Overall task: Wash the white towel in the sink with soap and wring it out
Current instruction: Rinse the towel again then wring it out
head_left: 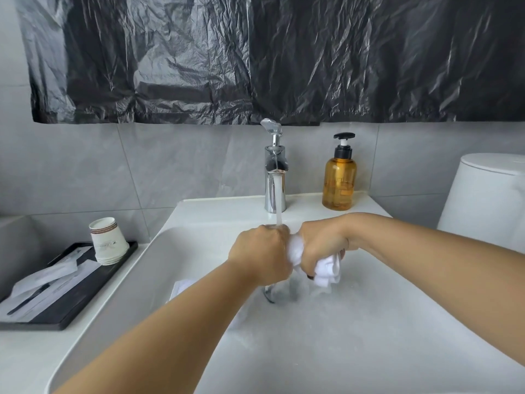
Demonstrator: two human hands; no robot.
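Over the white sink both my fists are clenched round the white towel, side by side. My left hand grips its left part, which is mostly hidden inside the fist. My right hand grips the right part, and a bunched end hangs below the fingers. The chrome tap is running; its stream lands on my left hand and the towel between the fists. An amber soap bottle with a black pump stands on the sink's back ledge, right of the tap. More white cloth shows under my left forearm.
A black tray on the counter at the left holds a stack of paper cups and wrapped packets. A white toilet tank stands at the right. Black plastic sheeting covers the wall above the grey tiles.
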